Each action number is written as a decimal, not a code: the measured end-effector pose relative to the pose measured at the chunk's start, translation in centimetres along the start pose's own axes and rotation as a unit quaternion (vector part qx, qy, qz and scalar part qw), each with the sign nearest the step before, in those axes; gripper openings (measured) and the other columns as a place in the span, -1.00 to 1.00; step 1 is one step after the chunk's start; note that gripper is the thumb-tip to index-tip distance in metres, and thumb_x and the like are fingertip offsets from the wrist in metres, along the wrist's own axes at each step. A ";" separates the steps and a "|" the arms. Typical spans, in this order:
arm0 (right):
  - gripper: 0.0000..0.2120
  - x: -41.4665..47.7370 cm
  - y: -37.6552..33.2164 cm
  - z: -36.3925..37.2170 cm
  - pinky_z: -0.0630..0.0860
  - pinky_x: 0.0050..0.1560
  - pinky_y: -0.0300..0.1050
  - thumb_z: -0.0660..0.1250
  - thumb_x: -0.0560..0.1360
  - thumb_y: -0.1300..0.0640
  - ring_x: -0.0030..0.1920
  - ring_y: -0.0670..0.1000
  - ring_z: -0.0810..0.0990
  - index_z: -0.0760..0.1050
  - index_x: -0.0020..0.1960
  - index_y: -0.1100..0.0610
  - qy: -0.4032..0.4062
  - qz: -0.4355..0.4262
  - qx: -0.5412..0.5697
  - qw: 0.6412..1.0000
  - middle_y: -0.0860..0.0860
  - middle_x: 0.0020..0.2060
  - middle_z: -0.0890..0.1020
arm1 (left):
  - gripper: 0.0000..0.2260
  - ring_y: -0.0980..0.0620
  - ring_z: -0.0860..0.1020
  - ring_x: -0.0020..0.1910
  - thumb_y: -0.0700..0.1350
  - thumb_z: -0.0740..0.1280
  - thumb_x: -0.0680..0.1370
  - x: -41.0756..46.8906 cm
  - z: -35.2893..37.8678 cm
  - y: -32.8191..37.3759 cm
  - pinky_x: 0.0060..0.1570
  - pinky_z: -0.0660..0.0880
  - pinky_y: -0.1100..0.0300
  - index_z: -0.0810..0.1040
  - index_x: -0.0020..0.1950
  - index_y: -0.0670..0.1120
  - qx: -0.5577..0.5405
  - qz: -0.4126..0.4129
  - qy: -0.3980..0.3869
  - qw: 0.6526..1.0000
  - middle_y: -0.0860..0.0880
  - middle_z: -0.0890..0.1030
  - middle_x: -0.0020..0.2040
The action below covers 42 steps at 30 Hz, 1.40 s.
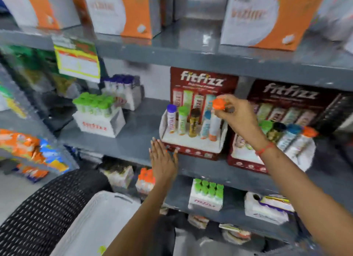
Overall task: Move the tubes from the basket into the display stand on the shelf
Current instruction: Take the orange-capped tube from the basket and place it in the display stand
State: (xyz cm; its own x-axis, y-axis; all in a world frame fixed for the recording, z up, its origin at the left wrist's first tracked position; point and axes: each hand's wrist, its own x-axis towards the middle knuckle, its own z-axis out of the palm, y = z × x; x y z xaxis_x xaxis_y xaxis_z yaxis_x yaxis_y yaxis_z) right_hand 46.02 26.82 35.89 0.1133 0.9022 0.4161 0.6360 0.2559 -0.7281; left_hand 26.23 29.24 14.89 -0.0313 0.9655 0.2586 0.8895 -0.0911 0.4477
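A red and white display stand (193,144) sits on the middle grey shelf (133,135). In it stand a purple-capped tube (171,120), a green-capped tube (182,122), a brown tube (194,124) and a blue-capped tube (206,124). My right hand (236,116) grips the orange cap of an orange-capped tube (214,127), whose base is in the stand's rightmost slot. My left hand (163,160) is flat with fingers apart, against the shelf's front edge just left of the stand. The black woven basket (44,208) is at lower left.
A second stand (246,160) with several tubes sits to the right. White boxes of green-capped (99,114) and purple-capped tubes (122,91) stand at left. Orange and white cartons (267,16) fill the top shelf. More boxes (206,194) sit below.
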 end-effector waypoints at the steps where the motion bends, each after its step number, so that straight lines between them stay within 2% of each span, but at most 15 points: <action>1: -0.68 0.6 0.2 -0.6 0.40 -0.16 -0.62 0.44 0.37 0.32 -0.22 -0.38 0.56 0.55 0.11 0.20 -0.015 0.006 -0.016 1.000 0.15 -0.03 0.66 | -0.30 -0.28 0.12 0.46 0.17 -0.05 0.56 0.0 0.5 0.0 0.44 -0.01 -0.06 0.08 0.45 -0.39 0.004 -0.007 -0.008 1.000 -0.37 0.13 0.47; 3: -0.68 1.3 0.3 -1.8 0.38 -0.16 -0.61 0.47 0.37 0.26 -0.10 -0.12 0.59 0.55 0.10 0.19 -0.044 0.006 -0.068 0.997 0.14 0.02 0.64 | -0.26 -0.25 0.03 0.49 0.21 -0.08 0.53 -0.4 1.1 0.0 0.45 -0.06 -0.05 0.01 0.47 -0.36 0.008 -0.020 -0.024 0.999 -0.35 0.06 0.49; 5: -0.71 1.7 0.3 -2.6 0.46 -0.06 -0.36 0.46 0.36 0.25 -0.07 0.02 0.60 0.55 0.07 0.19 -0.067 -0.016 -0.116 0.991 0.16 0.04 0.63 | -0.24 -0.24 -0.02 0.50 0.23 -0.13 0.52 -0.5 1.5 -0.1 0.45 -0.12 -0.03 -0.02 0.48 -0.35 0.015 -0.026 -0.036 0.999 -0.34 0.03 0.50; 6: -0.72 1.8 0.2 -2.7 0.48 -0.09 -0.28 0.44 0.37 0.28 -0.12 0.00 0.60 0.54 0.07 0.21 -0.079 -0.015 -0.126 0.989 0.17 0.03 0.63 | -0.24 -0.25 -0.01 0.49 0.22 -0.13 0.52 -0.5 1.6 -0.2 0.45 -0.13 -0.03 -0.01 0.48 -0.36 0.020 -0.026 -0.036 0.999 -0.35 0.04 0.50; 8: -0.73 2.0 0.2 -3.0 0.45 -0.28 -0.40 0.37 0.38 0.35 -0.25 -0.10 0.60 0.52 0.08 0.24 -0.099 0.008 -0.141 0.985 0.19 0.00 0.65 | -0.23 -0.26 0.00 0.49 0.23 -0.15 0.51 -0.5 1.8 -0.3 0.44 -0.14 -0.04 0.01 0.47 -0.37 0.032 -0.028 -0.038 0.998 -0.36 0.05 0.49; 9: -0.72 2.2 0.3 -3.0 0.44 -0.29 -0.41 0.35 0.37 0.36 -0.21 -0.06 0.61 0.52 0.07 0.24 -0.103 0.021 -0.151 0.983 0.19 0.00 0.65 | -0.23 -0.26 0.00 0.49 0.23 -0.16 0.50 -0.4 1.9 -0.3 0.44 -0.15 -0.03 0.02 0.47 -0.37 0.039 -0.031 -0.042 0.998 -0.36 0.05 0.49; 12: -0.79 2.7 0.5 -2.8 0.50 -0.05 -0.17 0.37 0.36 0.25 -0.06 0.10 0.60 0.52 0.00 0.11 -0.113 0.067 -0.164 0.978 0.13 0.02 0.64 | -0.24 -0.25 -0.04 0.50 0.22 -0.16 0.50 -0.5 1.9 -0.2 0.43 -0.20 -0.01 -0.01 0.48 -0.35 0.057 -0.039 -0.054 0.996 -0.34 0.01 0.50; 16: -0.84 3.3 0.5 -2.5 0.46 -0.03 -0.17 0.39 0.43 0.09 -0.09 0.06 0.56 0.55 -0.02 0.13 -0.112 0.078 -0.217 0.967 0.04 -0.04 0.60 | -0.27 -0.22 -0.06 0.50 0.20 -0.11 0.53 -0.5 1.9 -0.2 0.43 -0.22 0.01 -0.06 0.49 -0.32 0.064 -0.042 -0.060 0.995 -0.31 -0.02 0.52; 19: -0.80 3.6 0.4 -2.5 0.47 0.07 -0.08 0.34 0.47 0.12 0.03 0.17 0.59 0.53 0.07 0.16 -0.104 0.065 -0.286 0.950 0.16 0.09 0.63 | -0.27 -0.22 -0.05 0.50 0.20 -0.12 0.52 -0.5 1.9 -0.2 0.42 -0.22 0.02 -0.07 0.50 -0.30 0.070 -0.044 -0.064 0.995 -0.30 -0.02 0.52; 21: -0.71 3.9 0.4 -2.6 0.43 0.03 -0.12 0.38 0.44 0.11 0.11 0.18 0.56 0.50 0.13 0.16 -0.116 0.076 -0.304 0.943 0.17 0.14 0.60 | -0.27 -0.21 -0.05 0.50 0.21 -0.14 0.52 -0.5 1.9 -0.2 0.43 -0.21 0.02 -0.07 0.50 -0.29 0.077 -0.047 -0.063 0.994 -0.29 -0.02 0.52; 26: -0.57 4.1 0.4 -2.4 0.41 -0.10 -0.19 0.49 0.32 0.14 0.05 0.13 0.57 0.49 0.15 0.16 -0.151 0.107 -0.284 0.941 0.15 0.15 0.59 | -0.31 -0.20 -0.08 0.51 0.21 -0.11 0.57 -0.6 1.8 -0.1 0.43 -0.20 0.01 -0.11 0.51 -0.27 0.083 -0.047 -0.068 0.993 -0.26 -0.05 0.53; 34: -0.70 3.7 0.2 -1.8 0.43 -0.05 -0.16 0.43 0.33 0.36 0.06 0.13 0.58 0.55 0.03 0.16 -0.193 0.090 -0.272 0.938 0.13 0.08 0.63 | -0.25 -0.20 -0.10 0.51 0.25 -0.20 0.51 -0.6 1.6 -0.2 0.43 -0.20 0.02 -0.11 0.51 -0.26 0.067 -0.046 -0.073 0.994 -0.25 -0.06 0.53; 37: -0.76 3.7 0.6 -1.3 0.44 -0.04 -0.14 0.36 0.37 0.38 0.06 0.13 0.59 0.58 -0.01 0.14 -0.189 0.084 -0.274 0.939 0.11 0.05 0.64 | -0.24 -0.20 -0.09 0.51 0.26 -0.24 0.50 -0.6 1.5 -0.2 0.43 -0.20 0.02 -0.10 0.51 -0.27 0.076 -0.044 -0.080 0.993 -0.26 -0.05 0.53; 40: -0.74 3.3 0.6 -0.7 0.47 0.11 -0.05 0.32 0.42 0.36 0.13 0.16 0.55 0.58 0.05 0.14 -0.194 0.087 -0.285 0.935 0.14 0.12 0.61 | -0.21 -0.20 -0.08 0.51 0.27 -0.30 0.47 -0.5 1.5 -0.2 0.43 -0.20 0.02 -0.09 0.51 -0.27 0.074 -0.045 -0.085 0.993 -0.26 -0.04 0.53; 42: -0.77 2.8 0.7 -0.3 0.47 0.10 -0.05 0.28 0.45 0.35 0.12 0.19 0.55 0.57 0.06 0.17 -0.202 0.086 -0.295 0.930 0.17 0.12 0.61 | -0.21 -0.21 -0.08 0.51 0.28 -0.29 0.48 -0.5 1.5 -0.3 0.43 -0.20 0.02 -0.07 0.51 -0.28 0.065 -0.043 -0.086 0.993 -0.26 -0.03 0.53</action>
State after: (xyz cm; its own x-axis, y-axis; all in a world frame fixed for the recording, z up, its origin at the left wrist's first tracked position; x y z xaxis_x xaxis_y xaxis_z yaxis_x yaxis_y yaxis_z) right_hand 46.96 29.46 36.73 0.0319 0.9995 -0.0033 0.9564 -0.0315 -0.2903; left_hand 26.67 29.17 13.33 -0.0405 0.9968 0.0692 0.9389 0.0142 0.3438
